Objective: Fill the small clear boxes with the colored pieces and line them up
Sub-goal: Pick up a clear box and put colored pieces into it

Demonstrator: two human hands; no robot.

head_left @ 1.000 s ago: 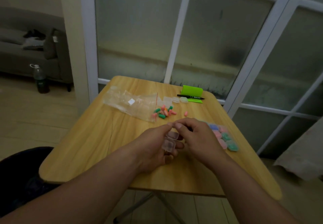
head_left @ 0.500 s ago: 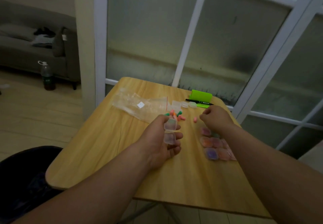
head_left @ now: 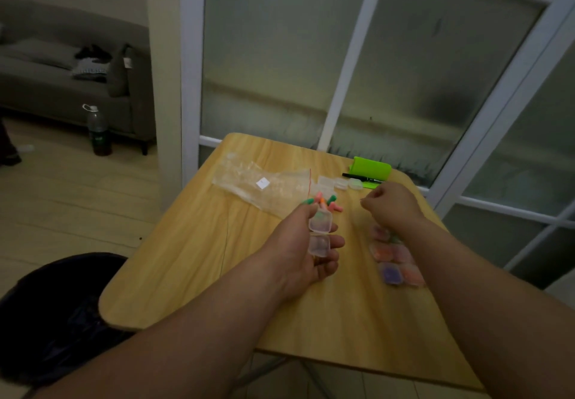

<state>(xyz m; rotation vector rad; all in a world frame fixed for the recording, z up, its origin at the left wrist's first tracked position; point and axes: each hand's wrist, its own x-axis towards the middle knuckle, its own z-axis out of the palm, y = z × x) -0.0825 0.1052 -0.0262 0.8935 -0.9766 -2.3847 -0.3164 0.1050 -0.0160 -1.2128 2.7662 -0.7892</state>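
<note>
I count 2 hands, 1 held box, 1 bag, 1 pen, 1 bottle.

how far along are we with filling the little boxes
Done: several filled boxes sit grouped by the right forearm. In hand: the left hand holds an open clear box; the right hand is curled near the loose pieces. Left: those pieces and the spare boxes farther back, seemingly unfilled.

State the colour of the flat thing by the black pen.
The flat thing is bright green, shown best in the head view.
</note>
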